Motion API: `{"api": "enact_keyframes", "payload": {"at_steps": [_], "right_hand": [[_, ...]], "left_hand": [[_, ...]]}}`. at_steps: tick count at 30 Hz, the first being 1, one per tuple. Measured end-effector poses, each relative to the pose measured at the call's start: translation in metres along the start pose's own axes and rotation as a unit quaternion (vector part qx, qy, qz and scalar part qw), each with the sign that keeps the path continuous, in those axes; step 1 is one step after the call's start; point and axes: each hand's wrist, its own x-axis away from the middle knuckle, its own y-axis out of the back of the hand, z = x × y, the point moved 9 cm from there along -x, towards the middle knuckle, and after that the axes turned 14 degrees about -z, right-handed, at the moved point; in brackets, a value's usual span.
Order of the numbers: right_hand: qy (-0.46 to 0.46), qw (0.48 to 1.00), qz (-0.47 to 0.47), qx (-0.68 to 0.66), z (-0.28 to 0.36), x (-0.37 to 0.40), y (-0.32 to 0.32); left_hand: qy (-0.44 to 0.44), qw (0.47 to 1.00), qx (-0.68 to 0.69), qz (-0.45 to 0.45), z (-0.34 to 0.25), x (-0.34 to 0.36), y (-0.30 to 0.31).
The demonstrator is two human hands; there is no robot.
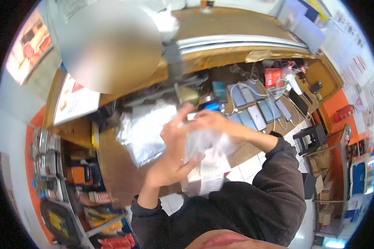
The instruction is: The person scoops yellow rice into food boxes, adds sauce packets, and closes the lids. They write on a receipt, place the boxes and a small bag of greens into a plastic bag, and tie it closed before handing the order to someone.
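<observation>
A clear plastic bag [207,143] hangs in front of my body, with a white item with printed text [212,176] showing through it or just behind it. My right hand [212,122] has its fingers pinched at the top of the bag. On the bag's left side is my left hand [172,145], its thumb across the plastic and its fingers pointing up toward the right hand. Both hands are somewhat smeared by motion. Beyond the left hand, a pile of shiny clear plastic packaging [149,130] lies on the brown table [116,166].
Several phones [257,117] with white charging cables lie on the table at right, near a red box [273,77]. A wooden ledge [237,53] runs along the back, where a person with a blurred head stands. Shelves [66,199] line the left; a black stool [309,139] stands right.
</observation>
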Motion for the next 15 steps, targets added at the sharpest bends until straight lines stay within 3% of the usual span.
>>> {"api": "enact_keyframes", "payload": {"at_steps": [1, 2, 3, 4, 5, 6, 7, 9, 11, 12, 14, 15], "right_hand": [[-0.032, 0.995, -0.089, 0.016, -0.004, 0.002, 0.057], [0.107, 0.969, -0.077, 0.210, 0.012, 0.004, 0.098], [0.038, 0.945, -0.135, 0.297, 0.009, 0.007, 0.157], [0.064, 0.903, -0.280, 0.319, 0.028, 0.014, 0.224], [-0.136, 0.918, -0.336, 0.162, 0.050, 0.004, 0.280], [-0.244, 0.877, -0.313, 0.270, 0.074, -0.005, 0.326], [-0.032, 0.893, -0.341, 0.291, 0.059, -0.026, 0.392], [-0.073, 0.814, -0.452, 0.358, 0.080, -0.045, 0.469], [-0.062, 0.803, -0.436, 0.401, 0.051, -0.073, 0.539], [-0.057, 0.791, -0.418, 0.444, 0.034, -0.088, 0.576], [-0.049, 0.760, -0.377, 0.527, -0.003, -0.115, 0.641], [-0.044, 0.760, -0.380, 0.525, -0.028, -0.122, 0.667]], "left_hand": [[-0.006, 0.997, 0.059, -0.040, -0.008, -0.021, 0.004], [-0.050, 0.994, 0.069, -0.074, -0.009, -0.037, 0.009], [-0.005, 0.993, 0.066, -0.094, -0.002, -0.050, 0.012], [0.011, 0.991, 0.057, -0.123, 0.012, -0.058, 0.013], [0.081, 0.986, 0.052, -0.137, 0.026, -0.067, 0.012], [0.101, 0.981, 0.034, -0.160, 0.041, -0.075, 0.012], [0.074, 0.978, -0.005, -0.196, 0.054, -0.085, 0.014], [0.058, 0.941, -0.216, -0.255, 0.065, -0.108, 0.020], [0.028, 0.874, -0.352, -0.333, 0.088, -0.127, 0.020], [0.021, 0.872, -0.355, -0.338, 0.111, -0.133, 0.015], [0.018, 0.792, -0.474, -0.384, 0.138, -0.131, 0.011], [-0.039, 0.751, -0.490, -0.440, 0.133, -0.128, 0.005]]}}
